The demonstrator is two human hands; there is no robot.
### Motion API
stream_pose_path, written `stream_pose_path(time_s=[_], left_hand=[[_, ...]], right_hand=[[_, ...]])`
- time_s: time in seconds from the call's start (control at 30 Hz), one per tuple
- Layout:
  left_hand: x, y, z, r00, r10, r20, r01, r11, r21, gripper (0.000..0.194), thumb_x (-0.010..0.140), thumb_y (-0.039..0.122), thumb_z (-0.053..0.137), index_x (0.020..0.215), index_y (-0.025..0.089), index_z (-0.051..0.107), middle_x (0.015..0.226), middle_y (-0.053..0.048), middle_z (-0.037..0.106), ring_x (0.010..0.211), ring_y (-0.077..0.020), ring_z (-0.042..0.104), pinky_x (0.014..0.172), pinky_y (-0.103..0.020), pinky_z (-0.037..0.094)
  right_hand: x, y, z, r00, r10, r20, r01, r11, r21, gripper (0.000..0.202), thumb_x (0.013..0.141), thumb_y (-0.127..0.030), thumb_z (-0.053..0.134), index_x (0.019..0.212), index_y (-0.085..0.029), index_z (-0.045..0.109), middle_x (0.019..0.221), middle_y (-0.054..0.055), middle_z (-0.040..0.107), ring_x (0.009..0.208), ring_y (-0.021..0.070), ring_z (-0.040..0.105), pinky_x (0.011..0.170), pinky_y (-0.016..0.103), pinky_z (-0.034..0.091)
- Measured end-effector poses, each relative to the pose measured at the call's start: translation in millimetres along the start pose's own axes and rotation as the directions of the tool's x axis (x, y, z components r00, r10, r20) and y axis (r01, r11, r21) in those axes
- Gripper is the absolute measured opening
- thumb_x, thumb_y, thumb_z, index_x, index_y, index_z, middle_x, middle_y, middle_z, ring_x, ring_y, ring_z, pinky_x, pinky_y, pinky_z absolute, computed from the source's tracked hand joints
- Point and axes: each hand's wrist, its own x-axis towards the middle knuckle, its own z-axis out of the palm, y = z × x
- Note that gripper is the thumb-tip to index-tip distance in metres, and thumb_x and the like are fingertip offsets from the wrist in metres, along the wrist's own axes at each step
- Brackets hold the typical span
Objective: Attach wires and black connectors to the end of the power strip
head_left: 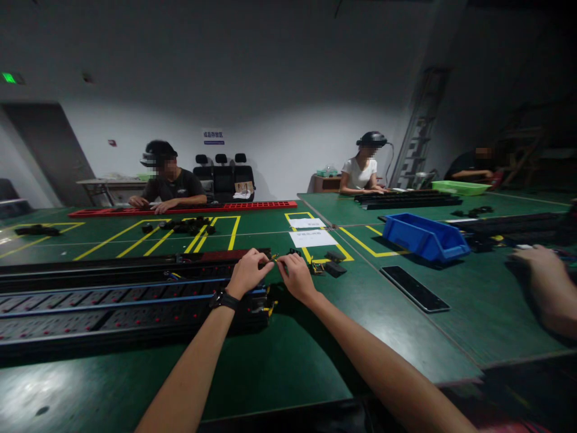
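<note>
My left hand (247, 272), with a dark watch on its wrist, pinches at the right end of the long black power strips. My right hand (297, 278) faces it, its fingertips also closed in a pinch. Between the two sets of fingertips a short yellow-green wire (275, 258) shows; most of it is hidden. Below lie more power strips (148, 310) with rows of sockets and red dots, blue edging between them. Yellow wires (271, 308) stick out of the nearest strip's end. Small black end pieces (335, 268) lie just right of my right hand.
White paper sheets (312, 238) lie ahead on the green table (360, 337). To the right are a blue bin (424, 237), a black phone-like slab (415, 288) and another person's hand (543, 267). Two co-workers sit across, one behind a red rail (252, 205).
</note>
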Motion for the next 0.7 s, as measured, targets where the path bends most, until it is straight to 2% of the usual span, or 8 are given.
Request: stream_pose_path(time_s=[0.27, 0.5, 0.7], left_hand=[[-1.1, 3.0, -1.1, 1.0, -0.029, 0.005, 0.029, 0.999, 0.017, 0.032, 0.094, 0.049, 0.057, 0.083, 0.023, 0.069, 0.091, -0.002, 0.062, 0.079, -0.0159, 0.062, 0.068, -0.027, 0.042], [-1.0, 1.5, 0.4, 0.998, -0.055, -0.014, 0.055, 0.998, 0.029, 0.028, 0.092, 0.049, 0.059, 0.089, 0.022, 0.066, 0.096, -0.002, 0.06, 0.075, -0.0152, 0.061, 0.067, -0.028, 0.043], [-0.5, 2.1, 0.8, 0.999, -0.044, 0.003, 0.044, 0.999, 0.02, 0.029, 0.094, 0.049, 0.056, 0.088, 0.022, 0.066, 0.097, -0.003, 0.06, 0.077, -0.0159, 0.061, 0.068, -0.028, 0.044]], right_hand=[[0.5, -0.6, -1.1, 1.0, -0.004, 0.002, 0.004, 1.0, -0.015, 0.02, 0.103, -0.025, 0.049, 0.099, -0.019, 0.067, 0.093, 0.008, 0.07, 0.09, 0.0244, 0.057, 0.082, 0.035, 0.043], [1.0, -1.3, -1.9, 1.0, -0.006, 0.009, 0.006, 1.0, -0.011, 0.019, 0.103, -0.022, 0.049, 0.099, -0.018, 0.067, 0.092, 0.008, 0.07, 0.089, 0.0244, 0.057, 0.081, 0.035, 0.043], [1.0, -1.6, -2.5, 1.0, -0.008, 0.004, 0.008, 1.0, 0.002, 0.018, 0.103, -0.022, 0.049, 0.1, -0.018, 0.067, 0.092, 0.008, 0.07, 0.089, 0.0248, 0.057, 0.081, 0.036, 0.043]])
